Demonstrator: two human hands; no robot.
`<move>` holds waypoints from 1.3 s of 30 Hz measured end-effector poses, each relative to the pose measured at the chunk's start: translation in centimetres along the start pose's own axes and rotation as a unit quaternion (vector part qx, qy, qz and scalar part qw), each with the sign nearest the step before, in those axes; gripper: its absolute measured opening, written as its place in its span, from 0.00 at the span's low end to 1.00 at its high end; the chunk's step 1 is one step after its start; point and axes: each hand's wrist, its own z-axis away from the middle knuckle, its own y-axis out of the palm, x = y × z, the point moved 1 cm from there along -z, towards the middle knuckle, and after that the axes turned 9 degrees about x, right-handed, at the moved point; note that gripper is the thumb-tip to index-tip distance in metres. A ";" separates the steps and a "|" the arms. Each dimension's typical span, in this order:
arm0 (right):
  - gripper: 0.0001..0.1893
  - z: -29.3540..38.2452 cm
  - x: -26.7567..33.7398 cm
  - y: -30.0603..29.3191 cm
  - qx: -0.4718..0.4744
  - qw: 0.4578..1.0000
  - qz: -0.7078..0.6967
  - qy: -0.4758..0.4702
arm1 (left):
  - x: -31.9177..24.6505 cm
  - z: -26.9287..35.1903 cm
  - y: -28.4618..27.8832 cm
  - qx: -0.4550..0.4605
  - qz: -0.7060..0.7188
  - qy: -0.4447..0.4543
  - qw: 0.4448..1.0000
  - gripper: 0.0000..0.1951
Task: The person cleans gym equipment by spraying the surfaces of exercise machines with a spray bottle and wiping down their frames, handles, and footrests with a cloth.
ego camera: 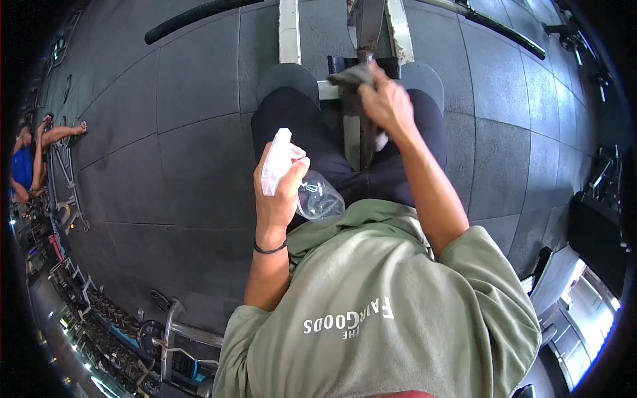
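My left hand (pixel 283 184) is closed around the white trigger head (pixel 276 161) of a clear plastic spray bottle (pixel 321 199), which lies tilted over my lap. My right hand (pixel 387 102), slightly blurred, grips a dark grey cloth (pixel 352 75). The cloth is at a worn metal post (pixel 369 42) of a gym machine, near a black cross piece (pixel 337 64) between my knees. Whether the cloth touches the metal I cannot tell. Part of the post below my right hand is hidden by the hand and forearm.
White frame bars (pixel 289 35) and black padded handles (pixel 199 19) stand ahead. Dark rubber tiles (pixel 199 169) cover the floor. Dumbbell racks (pixel 107 308) and a curl bar (pixel 186 352) are at lower left, a person (pixel 37 159) at far left, and a black bench pad (pixel 594 239) at right.
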 end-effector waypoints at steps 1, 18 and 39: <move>0.36 -0.4 0.6 -1.3 -0.080 0.996 -0.023 -0.027 | 0.2 -0.2 -0.3 0.007 0.017 -0.006 1.000 0.06; 0.25 -0.7 -1.6 0.1 0.398 0.909 0.086 -0.085 | 0.0 -0.8 -0.1 0.000 0.034 -0.018 0.999 0.10; 0.37 1.5 -3.9 0.3 0.221 0.967 0.080 0.101 | 0.5 -1.5 0.3 0.063 0.006 -0.033 0.997 0.24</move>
